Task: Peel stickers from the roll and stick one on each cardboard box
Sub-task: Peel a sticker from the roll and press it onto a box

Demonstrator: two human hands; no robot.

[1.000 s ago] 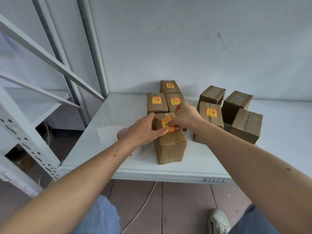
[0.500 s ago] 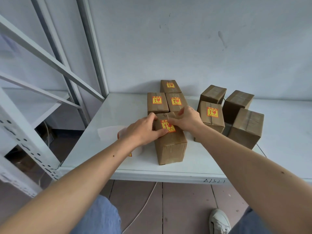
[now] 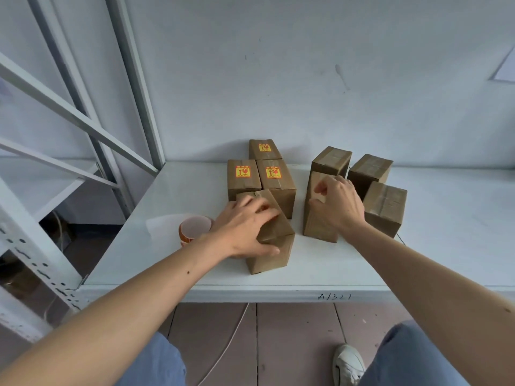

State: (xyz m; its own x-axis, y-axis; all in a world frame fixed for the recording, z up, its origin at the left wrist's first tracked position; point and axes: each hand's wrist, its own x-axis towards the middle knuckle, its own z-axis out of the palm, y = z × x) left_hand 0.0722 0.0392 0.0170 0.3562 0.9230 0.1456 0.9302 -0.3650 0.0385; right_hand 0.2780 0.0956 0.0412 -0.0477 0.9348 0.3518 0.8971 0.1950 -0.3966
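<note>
The left hand (image 3: 245,227) lies palm down over the top of the nearest box (image 3: 271,246), fingers spread across the lid and the thumb pressed against the side that faces the person, so it is grasping that box from above; the forearm reaches in from the lower left. This box stands tilted at an angle to the others, near the front edge of the white table (image 3: 446,246).

Just left of the nearest box, partly behind the left wrist, sits the sticker roll (image 3: 193,228), upright on the table with its hollow core facing up.

The right hand (image 3: 338,203) rests on the box to the right (image 3: 319,221) of the nearest box, fingers curled over its top edge and gripping it, the arm stretched in from the lower right.

Behind the nearest box stand three boxes, each with a yellow and red sticker on top: left box (image 3: 242,176), middle box (image 3: 276,179), back box (image 3: 264,149). To the right of the nearest box, past the right hand, three plain boxes (image 3: 386,207) with no sticker in view stand close together.
</note>
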